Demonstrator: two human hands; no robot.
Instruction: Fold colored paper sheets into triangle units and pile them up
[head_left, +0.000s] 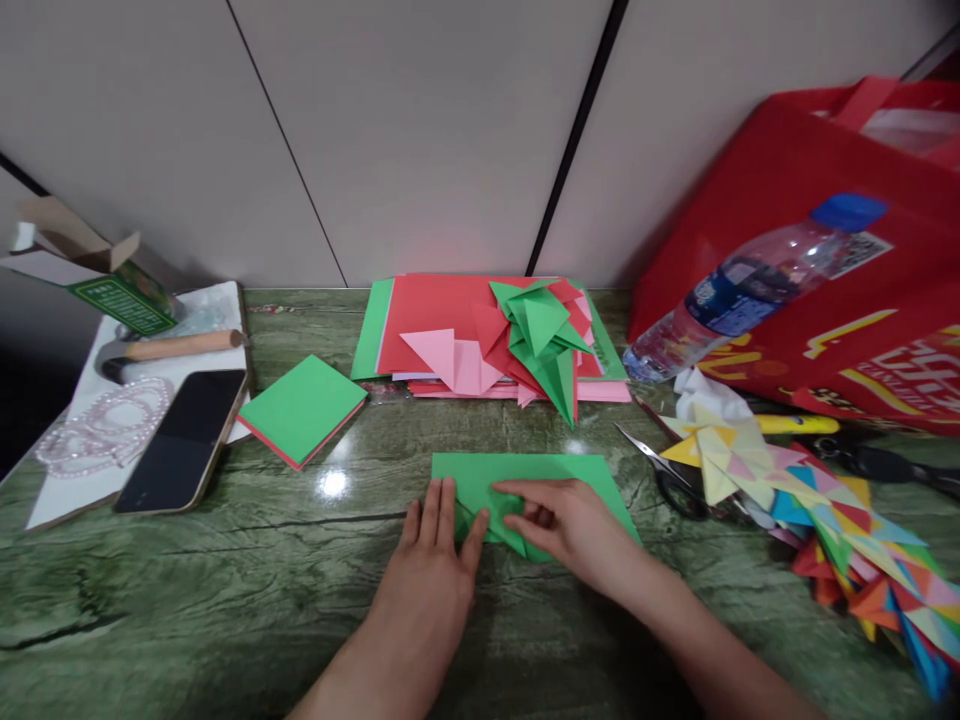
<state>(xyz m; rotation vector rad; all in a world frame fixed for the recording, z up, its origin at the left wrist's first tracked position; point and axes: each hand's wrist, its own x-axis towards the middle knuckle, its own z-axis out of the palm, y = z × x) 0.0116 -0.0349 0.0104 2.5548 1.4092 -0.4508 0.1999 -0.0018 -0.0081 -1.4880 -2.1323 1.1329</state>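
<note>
A green sheet of paper (555,475) lies on the table in front of me, with a folded flap along its lower left edge. My left hand (435,560) rests flat on the left end of the sheet, fingers stretched out and thumb beside the flap. Over the middle of the same paper is my right hand (574,525). Its index finger and thumb point left with a gap between them, the other fingers are curled, and nothing shows in its grasp. Just left of the sheet's far edge lies a stack of square green and red paper (304,405).
Behind are stacked coloured sheets (439,305) topped by folded green pieces (544,320). At right stand a plastic bottle (750,285) and red bag (840,250), near scissors (679,485) and a paper chain (847,510). A phone (184,440), beads (105,425) and box (124,295) occupy the left.
</note>
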